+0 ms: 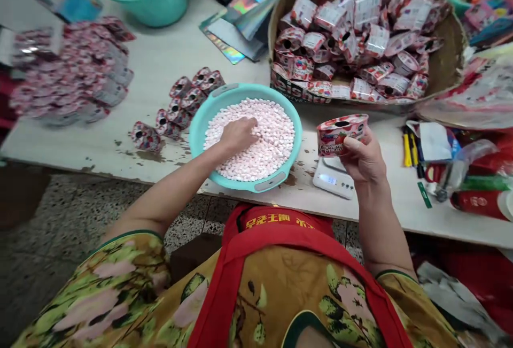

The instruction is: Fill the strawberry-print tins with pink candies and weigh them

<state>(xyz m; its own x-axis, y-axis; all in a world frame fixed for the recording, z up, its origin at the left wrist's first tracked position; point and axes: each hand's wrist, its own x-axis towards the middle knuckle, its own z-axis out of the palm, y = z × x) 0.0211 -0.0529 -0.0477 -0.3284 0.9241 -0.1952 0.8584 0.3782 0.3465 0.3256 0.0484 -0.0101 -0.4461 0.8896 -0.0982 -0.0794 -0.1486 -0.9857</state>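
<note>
A turquoise plastic basin (196,133) with grey handles holds a heap of small pale pink and white candies (267,142). My left hand (239,135) rests in the heap with its fingers curled into the candies, its fingertips partly hidden. To the right, my right hand (365,158) grips a red and pink candy packet (335,133) with strawberry print, holding it upright between thumb and fingers. Beneath the packet, partly covered by it, a white digital scale (332,181) with a lit display lies on the table.
Left of the basin stand several similar packets (176,115), with a large pile (76,70) farther left. A cut cardboard box (286,89) of packets sits behind. A turquoise tub (162,6) is at the back left. Cutters (407,147) and a red cup (476,205) lie right.
</note>
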